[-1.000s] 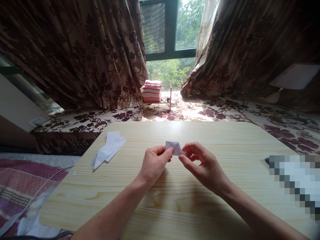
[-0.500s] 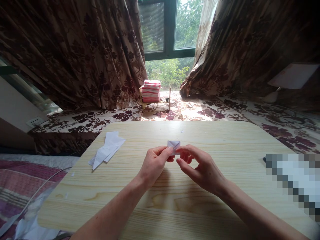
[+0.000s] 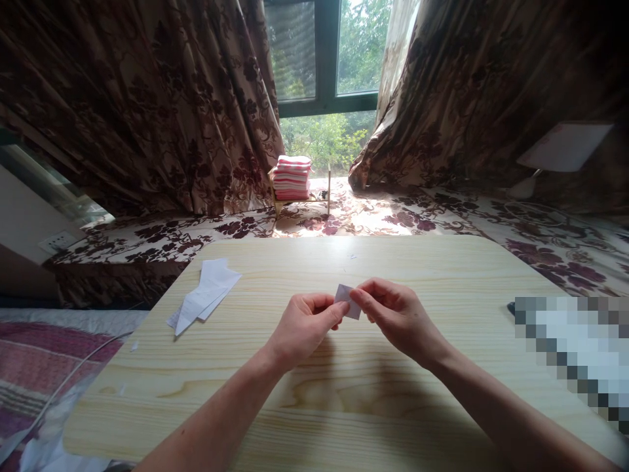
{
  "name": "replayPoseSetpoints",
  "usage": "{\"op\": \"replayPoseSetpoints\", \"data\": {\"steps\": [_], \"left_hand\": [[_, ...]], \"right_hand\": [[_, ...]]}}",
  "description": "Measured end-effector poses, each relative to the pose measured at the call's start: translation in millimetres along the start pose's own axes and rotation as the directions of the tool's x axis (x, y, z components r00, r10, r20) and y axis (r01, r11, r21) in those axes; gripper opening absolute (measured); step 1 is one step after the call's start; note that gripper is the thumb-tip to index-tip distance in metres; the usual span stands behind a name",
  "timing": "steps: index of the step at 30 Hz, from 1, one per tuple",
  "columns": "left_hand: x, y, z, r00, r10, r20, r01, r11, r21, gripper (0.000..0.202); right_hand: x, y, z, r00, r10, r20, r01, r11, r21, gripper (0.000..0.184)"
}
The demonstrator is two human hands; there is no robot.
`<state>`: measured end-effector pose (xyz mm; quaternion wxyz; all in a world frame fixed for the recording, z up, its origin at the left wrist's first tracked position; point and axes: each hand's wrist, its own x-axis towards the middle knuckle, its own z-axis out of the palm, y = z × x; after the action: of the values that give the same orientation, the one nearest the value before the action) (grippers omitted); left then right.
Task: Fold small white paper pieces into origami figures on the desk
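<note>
A small folded piece of pale paper (image 3: 347,301) is held just above the light wooden table (image 3: 344,393), near its middle. My left hand (image 3: 302,324) pinches the paper's left edge between thumb and forefinger, the other fingers curled in. My right hand (image 3: 396,314) pinches its right edge from above, fingers bent close together. Most of the paper is covered by the fingertips; only a small square corner shows between the two hands.
White paper scraps (image 3: 204,295) lie on the table's left part. A blurred-out object (image 3: 574,354) sits at the right edge. Beyond the table runs a flower-patterned ledge with a small wooden rack of striped cloths (image 3: 291,178), brown curtains and a window.
The paper has gone from an open kite shape to a smaller folded piece. Both hands have closed in on it and dropped slightly towards me.
</note>
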<state>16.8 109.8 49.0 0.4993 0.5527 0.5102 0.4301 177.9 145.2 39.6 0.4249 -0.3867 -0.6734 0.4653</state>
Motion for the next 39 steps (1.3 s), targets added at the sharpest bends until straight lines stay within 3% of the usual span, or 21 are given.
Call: {"op": "replayPoseSetpoints", "data": {"steps": [3,8,15,20,25,33,39], "left_hand": [[-0.5,-2.0,-1.8,1.000,0.006,-0.004,-0.006,1.000,0.006,0.030],[-1.5,1.5,-3.3,0.992,0.069,0.106,-0.071,0.997,0.007,0.033],[0.5,1.9,-4.1,0.997,0.023,-0.079,-0.024,1.000,-0.006,0.033],[-0.1,6.5,-7.0,0.995,0.099,-0.018,-0.100,0.994,-0.048,0.031],[-0.2,4.7,-4.4,0.994,0.111,-0.024,-0.112,0.993,-0.034,0.035],[-5.5,-2.4,6.1,0.960,0.232,-0.155,-0.223,0.972,0.069,0.040],[-6.9,2.9,3.8,0.965,0.257,-0.059,-0.250,0.963,0.099,0.036]], "right_hand": [[0.3,-1.9,-0.8,1.000,0.019,0.016,-0.019,1.000,0.015,0.031],[-0.4,-2.6,-2.6,0.995,-0.022,0.099,0.025,0.999,-0.024,0.037],[-0.1,3.4,2.7,0.998,-0.066,0.002,0.066,0.997,-0.051,0.038],[0.4,-3.1,5.2,0.996,-0.050,0.075,0.048,0.999,0.022,0.041],[-2.4,-6.4,8.2,0.987,-0.094,0.128,0.088,0.995,0.051,0.039],[-5.2,-1.5,15.2,0.991,-0.103,0.086,0.100,0.994,0.045,0.040],[-2.3,-1.8,12.4,0.994,-0.040,0.102,0.033,0.997,0.073,0.045]]}}
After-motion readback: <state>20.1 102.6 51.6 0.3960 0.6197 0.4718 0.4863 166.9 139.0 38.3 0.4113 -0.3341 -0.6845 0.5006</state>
